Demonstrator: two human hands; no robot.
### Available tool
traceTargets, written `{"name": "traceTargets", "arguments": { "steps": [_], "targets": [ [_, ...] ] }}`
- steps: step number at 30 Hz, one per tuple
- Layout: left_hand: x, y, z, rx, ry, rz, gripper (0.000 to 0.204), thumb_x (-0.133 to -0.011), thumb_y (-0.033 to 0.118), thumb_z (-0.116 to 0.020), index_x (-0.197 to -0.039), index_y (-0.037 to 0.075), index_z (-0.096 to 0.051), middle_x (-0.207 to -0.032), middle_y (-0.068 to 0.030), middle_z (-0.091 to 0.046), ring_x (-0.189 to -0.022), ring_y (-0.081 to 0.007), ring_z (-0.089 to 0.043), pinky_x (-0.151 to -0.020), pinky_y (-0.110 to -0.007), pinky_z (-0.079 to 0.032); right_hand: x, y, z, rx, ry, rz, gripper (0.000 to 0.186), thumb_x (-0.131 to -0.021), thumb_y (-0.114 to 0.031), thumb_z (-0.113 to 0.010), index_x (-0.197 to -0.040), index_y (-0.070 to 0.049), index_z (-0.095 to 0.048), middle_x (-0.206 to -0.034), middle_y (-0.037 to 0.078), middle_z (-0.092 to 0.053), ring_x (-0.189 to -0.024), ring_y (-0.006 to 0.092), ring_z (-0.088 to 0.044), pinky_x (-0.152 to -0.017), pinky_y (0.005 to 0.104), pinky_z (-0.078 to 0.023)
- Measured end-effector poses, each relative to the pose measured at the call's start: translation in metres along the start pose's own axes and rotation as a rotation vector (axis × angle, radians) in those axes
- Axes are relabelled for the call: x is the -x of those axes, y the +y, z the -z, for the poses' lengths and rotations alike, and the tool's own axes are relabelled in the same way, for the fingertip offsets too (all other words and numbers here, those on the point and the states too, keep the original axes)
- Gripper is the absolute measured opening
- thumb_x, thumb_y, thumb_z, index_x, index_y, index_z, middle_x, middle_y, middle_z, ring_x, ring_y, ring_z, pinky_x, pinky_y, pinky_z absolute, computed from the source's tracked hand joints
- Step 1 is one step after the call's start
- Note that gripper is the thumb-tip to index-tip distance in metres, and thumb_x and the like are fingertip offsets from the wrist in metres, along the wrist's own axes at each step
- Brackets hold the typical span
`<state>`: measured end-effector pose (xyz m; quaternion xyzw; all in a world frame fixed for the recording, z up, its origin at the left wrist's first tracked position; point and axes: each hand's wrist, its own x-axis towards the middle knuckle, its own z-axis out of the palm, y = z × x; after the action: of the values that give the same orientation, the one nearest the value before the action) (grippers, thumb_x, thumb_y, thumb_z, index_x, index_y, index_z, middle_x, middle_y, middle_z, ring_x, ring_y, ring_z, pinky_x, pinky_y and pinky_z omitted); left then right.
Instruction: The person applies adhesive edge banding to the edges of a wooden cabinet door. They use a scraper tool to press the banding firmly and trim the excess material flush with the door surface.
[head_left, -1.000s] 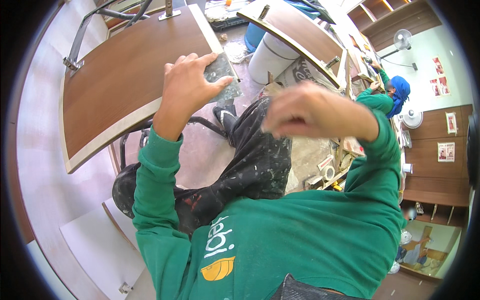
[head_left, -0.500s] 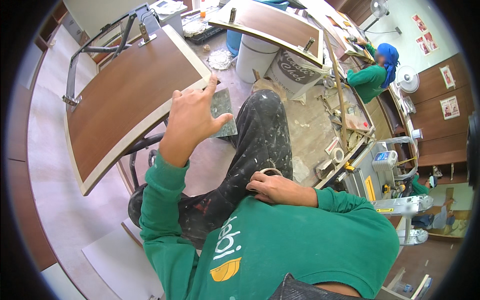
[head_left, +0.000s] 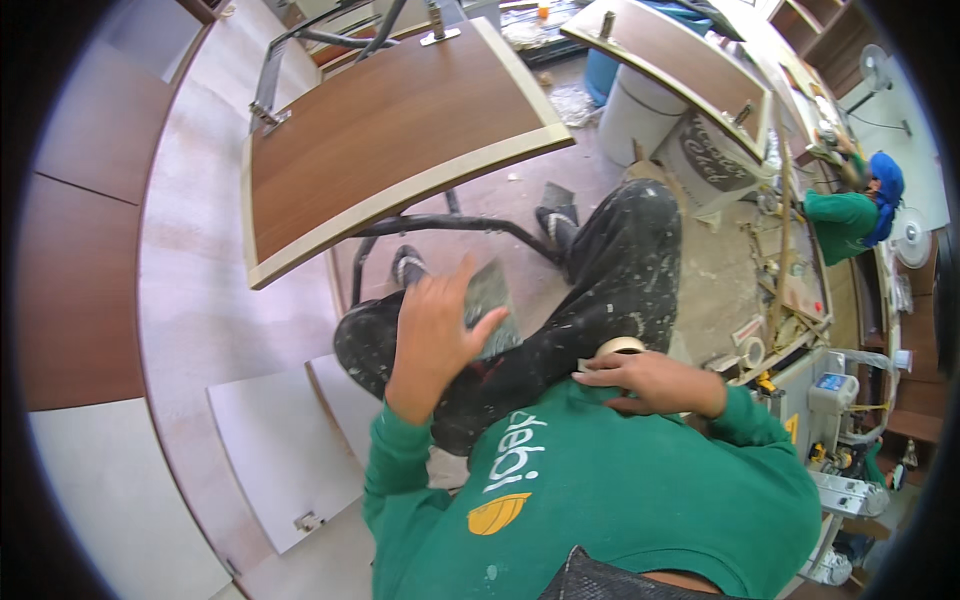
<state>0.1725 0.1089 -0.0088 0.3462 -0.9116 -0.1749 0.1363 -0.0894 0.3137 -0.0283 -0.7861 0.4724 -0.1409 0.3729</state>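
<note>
Our left hand (head_left: 432, 330) grips the sanding pad (head_left: 490, 300); right hand (head_left: 650, 382) closes on tape roll (head_left: 615, 347). We'd keep the pad flat against the panel (head_left: 390, 130) edge.

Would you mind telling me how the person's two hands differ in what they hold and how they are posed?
The left hand is raised over the knee and grips a flat grey sanding pad; the right hand lies lower, by the thigh, on a roll of tape. The left hand's fingers pinch its pad; the right hand's fingers spread flat. Both come from green sleeves.
</note>
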Motion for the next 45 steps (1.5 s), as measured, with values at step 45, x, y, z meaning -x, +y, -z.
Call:
{"name": "traceTargets", "arguments": {
  "steps": [45],
  "targets": [
    [-0.054, -0.063, 0.125, 1.567, 1.088, 0.215, 0.047, -0.107, 0.025, -0.062, -0.146, 0.001, -0.051, -0.148, -0.0134, -0.057, -0.135, -0.0275, -0.055, -0.114, -0.042, -0.049, -0.210, 0.040, 0.250, -0.814, 1.129, 0.519, 0.069, -0.091, -0.030, -0.082, -0.140, 0.009, -0.054, -0.128, 0.017, -0.068, -0.110, 0.0194, -0.068, -0.092, 0.0315, -0.055]
  ]
}}
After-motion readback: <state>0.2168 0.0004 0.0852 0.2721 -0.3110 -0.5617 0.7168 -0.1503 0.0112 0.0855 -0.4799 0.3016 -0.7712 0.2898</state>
